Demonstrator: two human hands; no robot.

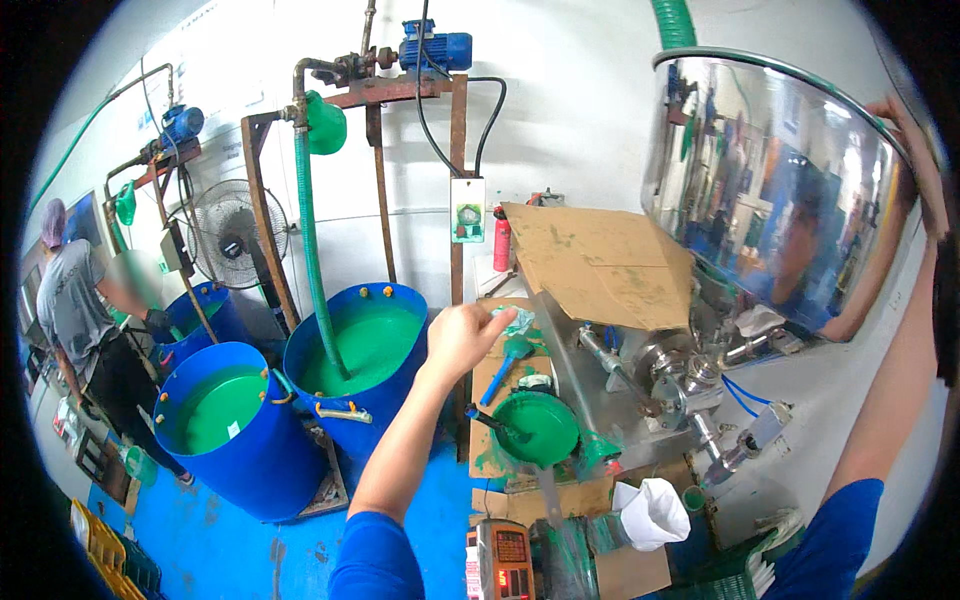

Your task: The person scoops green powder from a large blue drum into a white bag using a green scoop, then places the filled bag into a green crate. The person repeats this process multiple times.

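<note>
My left hand (pixel 463 343) is raised above the bench with its fingers curled and its thumb pointing right. Beside the thumb tip is a crumpled, green-stained pale wad (pixel 518 321); whether the fingers hold it I cannot tell. At the far right, my right hand (pixel 899 128) grips the rim of a large shiny steel hopper (pixel 770 190), its fingers partly lost in the dark edge. A green hose (pixel 675 22) hangs over the hopper. Below the left hand are a blue-handled tool with a green head (pixel 500 372) and a green bowl (pixel 538 428).
Metal valves and pipes (pixel 690 385) sit under the hopper beside a stained cardboard sheet (pixel 605 265). Blue drums (pixel 240 450) of green liquid stand at left, with another person (pixel 80 310) beyond. An orange device (pixel 503 560) and a white bag (pixel 652 513) are nearer.
</note>
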